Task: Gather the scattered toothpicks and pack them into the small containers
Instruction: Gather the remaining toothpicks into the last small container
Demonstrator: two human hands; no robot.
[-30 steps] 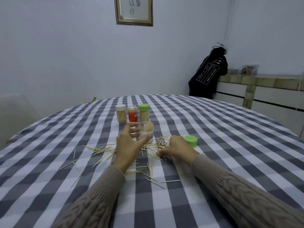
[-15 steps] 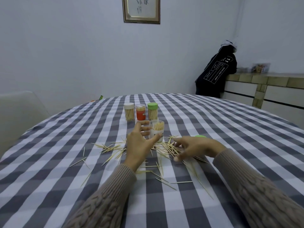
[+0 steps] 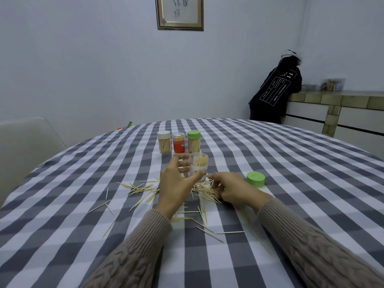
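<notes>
The left hand holds the small clear plastic jar half full of thin wooden toothpicks lying all over the checked tablecloth, while the right hand pinches at the pile, and a bump could tip the open jar.

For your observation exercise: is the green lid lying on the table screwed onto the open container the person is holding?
No: the green lid lies on the tablecloth, apart from the open container that the left hand holds.

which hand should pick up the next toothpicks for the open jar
Right. The right hand already rests on the toothpick pile beside the open jar; the left hand is busy gripping that jar.
</notes>
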